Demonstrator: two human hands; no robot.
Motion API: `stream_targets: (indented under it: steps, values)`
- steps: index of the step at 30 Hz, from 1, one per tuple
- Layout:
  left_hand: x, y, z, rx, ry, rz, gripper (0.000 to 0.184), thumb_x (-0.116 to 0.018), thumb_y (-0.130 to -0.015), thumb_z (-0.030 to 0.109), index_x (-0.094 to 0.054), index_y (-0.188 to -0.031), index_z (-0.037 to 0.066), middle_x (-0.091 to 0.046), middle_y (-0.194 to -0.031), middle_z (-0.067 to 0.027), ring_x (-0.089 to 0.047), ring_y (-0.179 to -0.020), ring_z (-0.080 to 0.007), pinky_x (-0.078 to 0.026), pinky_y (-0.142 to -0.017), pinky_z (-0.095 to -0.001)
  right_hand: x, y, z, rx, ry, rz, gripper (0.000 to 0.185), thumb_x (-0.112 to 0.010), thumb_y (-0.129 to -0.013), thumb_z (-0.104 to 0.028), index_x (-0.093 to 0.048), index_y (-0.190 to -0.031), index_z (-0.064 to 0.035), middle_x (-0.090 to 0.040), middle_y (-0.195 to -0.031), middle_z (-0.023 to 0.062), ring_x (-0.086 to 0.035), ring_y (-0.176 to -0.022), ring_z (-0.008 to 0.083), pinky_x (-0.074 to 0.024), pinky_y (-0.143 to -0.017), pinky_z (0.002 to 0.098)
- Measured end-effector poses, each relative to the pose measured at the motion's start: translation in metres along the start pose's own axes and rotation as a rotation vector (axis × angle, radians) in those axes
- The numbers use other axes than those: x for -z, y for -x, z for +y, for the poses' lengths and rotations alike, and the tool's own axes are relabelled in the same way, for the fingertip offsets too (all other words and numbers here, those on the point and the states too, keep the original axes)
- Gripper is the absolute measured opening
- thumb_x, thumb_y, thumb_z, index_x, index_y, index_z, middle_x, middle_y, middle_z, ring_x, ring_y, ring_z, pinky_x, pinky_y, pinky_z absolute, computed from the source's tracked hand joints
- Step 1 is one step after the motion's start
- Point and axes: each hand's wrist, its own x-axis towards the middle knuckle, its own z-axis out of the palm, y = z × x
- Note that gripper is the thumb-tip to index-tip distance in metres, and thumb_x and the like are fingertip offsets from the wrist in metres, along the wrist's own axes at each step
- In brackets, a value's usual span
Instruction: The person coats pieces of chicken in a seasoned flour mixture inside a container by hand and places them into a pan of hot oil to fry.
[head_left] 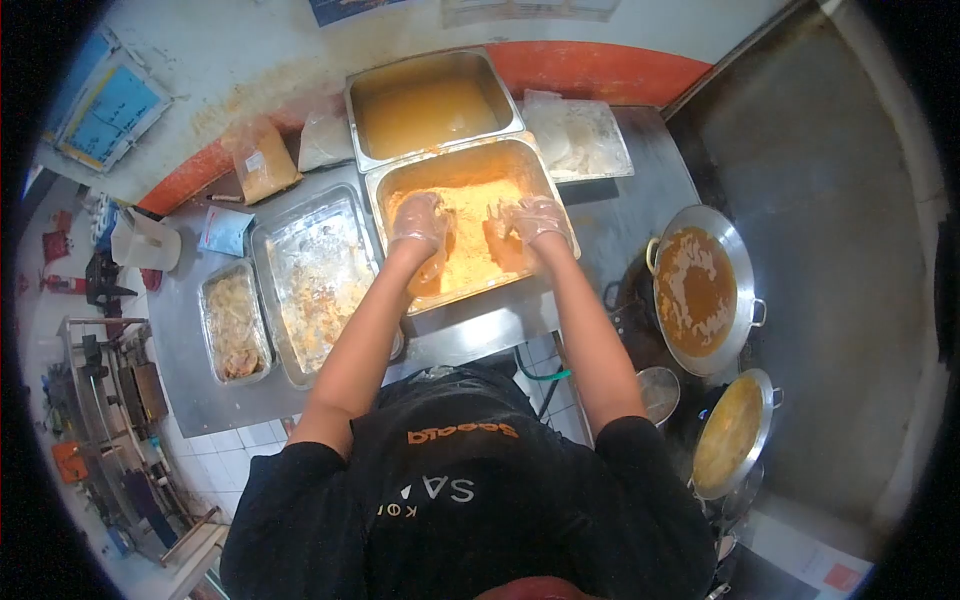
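Orange powder [468,255] lies in a metal tray [455,172]; over it, a gloved left hand [420,220] at nine o'clock, right hand [538,216] at three, their fingers' grip impossible to tell.

Both arms forward, clear gloves on, hands apart.
Left grip [418,222] and right grip [537,217] about level, clear gap between, not touching each other. Left forearm [368,335] angles forward and inward from the elbow; right forearm [583,330] does the same, mirrored, so arms converge toward the wrists. Both forearms bare below short black sleeves [288,480]. Left wrist [408,252] and right wrist [549,246] just past the glove cuffs. Right fingers point inward, toward the left side; left fingers look curled, partly hidden. Can't tell how far either one is closed.
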Motion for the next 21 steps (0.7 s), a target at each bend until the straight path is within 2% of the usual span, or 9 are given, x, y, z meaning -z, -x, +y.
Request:
stream_targets:
  steps: [2,4,5,8,9,12,16,17,21]
  values:
    - [-0.013,0.002,0.007,-0.042,-0.033,0.108,0.025,-0.066,-0.078,0.017,-0.067,-0.096,-0.001,-0.066,-0.095,-0.0242,-0.063,-0.093,-0.0391,-0.050,-0.085,-0.0429,-0.021,0.010,-0.036,0.103,0.125,0.040,0.041,-0.052,-0.087,-0.039,-0.069,-0.095,-0.0022,-0.066,-0.101,0.0224,-0.064,-0.098,0.0365,-0.0497,-0.084,0.0463]
    - [-0.043,0.001,0.010,-0.111,-0.239,0.102,0.019,-0.062,-0.080,0.012,-0.067,-0.092,-0.002,-0.066,-0.092,-0.0243,-0.063,-0.091,-0.0388,-0.050,-0.084,-0.0438,-0.047,0.011,-0.061,0.034,0.000,0.085,0.041,-0.053,-0.087,-0.039,-0.069,-0.093,-0.0022,-0.066,-0.099,0.0225,-0.064,-0.097,0.0363,-0.0499,-0.083,0.0463]
    - [-0.015,0.002,0.034,0.040,-0.223,0.041,0.018,-0.059,-0.081,0.012,-0.067,-0.088,-0.002,-0.065,-0.092,-0.0245,-0.063,-0.091,-0.0385,-0.051,-0.082,-0.0445,-0.051,0.007,-0.067,-0.025,-0.122,0.134,0.041,-0.054,-0.087,-0.039,-0.070,-0.092,-0.0021,-0.066,-0.097,0.0226,-0.064,-0.096,0.0362,-0.0501,-0.082,0.0464]
    - [-0.002,0.000,0.023,0.028,-0.222,0.018,0.018,-0.059,-0.082,0.015,-0.067,-0.086,-0.001,-0.065,-0.091,-0.0244,-0.063,-0.091,-0.0387,-0.051,-0.082,-0.0458,-0.028,0.015,-0.068,0.122,0.008,0.164,0.036,-0.057,-0.084,-0.035,-0.070,-0.086,-0.0012,-0.067,-0.095,0.0233,-0.065,-0.087,0.0363,-0.0514,-0.078,0.0448]
    - [-0.022,0.009,0.030,-0.173,-0.234,0.137,0.017,-0.060,-0.081,0.015,-0.067,-0.085,0.000,-0.065,-0.088,-0.0240,-0.064,-0.088,-0.0382,-0.051,-0.080,-0.0454,-0.028,0.022,-0.074,0.119,0.005,0.155,0.036,-0.057,-0.084,-0.035,-0.070,-0.086,-0.0012,-0.067,-0.095,0.0233,-0.065,-0.087,0.0363,-0.0514,-0.078,0.0448]
    - [-0.016,0.001,0.023,-0.034,-0.292,0.056,0.017,-0.058,-0.080,0.014,-0.067,-0.086,0.001,-0.065,-0.089,-0.0236,-0.065,-0.088,-0.0369,-0.052,-0.080,-0.0444,-0.035,0.018,-0.081,-0.089,-0.242,0.148,0.033,-0.058,-0.085,-0.031,-0.070,-0.089,-0.0007,-0.066,-0.097,0.0232,-0.065,-0.092,0.0368,-0.0510,-0.079,0.0458]
    - [-0.036,0.000,0.022,-0.027,-0.347,0.045,0.015,-0.059,-0.077,0.011,-0.068,-0.084,0.001,-0.066,-0.089,-0.0221,-0.065,-0.087,-0.0355,-0.053,-0.079,-0.0423,-0.069,-0.003,-0.055,0.168,0.167,0.140,0.033,-0.054,-0.086,-0.029,-0.070,-0.086,-0.0001,-0.067,-0.094,0.0240,-0.065,-0.087,0.0382,-0.0518,-0.075,0.0450]
    - [-0.038,0.002,0.014,-0.195,-0.358,0.134,0.014,-0.060,-0.077,0.010,-0.068,-0.083,0.001,-0.066,-0.086,-0.0217,-0.066,-0.085,-0.0351,-0.053,-0.078,-0.0422,-0.057,0.007,-0.065,0.066,0.018,0.122,0.030,-0.054,-0.086,-0.027,-0.070,-0.086,-0.0013,-0.067,-0.094,0.0232,-0.066,-0.087,0.0371,-0.0521,-0.075,0.0444]
    - [-0.010,0.006,0.030,-0.064,-0.295,0.045,0.017,-0.059,-0.079,0.014,-0.067,-0.085,0.001,-0.065,-0.086,-0.0222,-0.065,-0.084,-0.0368,-0.052,-0.078,-0.0436,-0.073,-0.005,-0.059,-0.051,-0.174,0.141,0.031,-0.054,-0.085,-0.027,-0.070,-0.085,-0.0009,-0.067,-0.090,0.0240,-0.066,-0.087,0.0377,-0.0525,-0.073,0.0452]
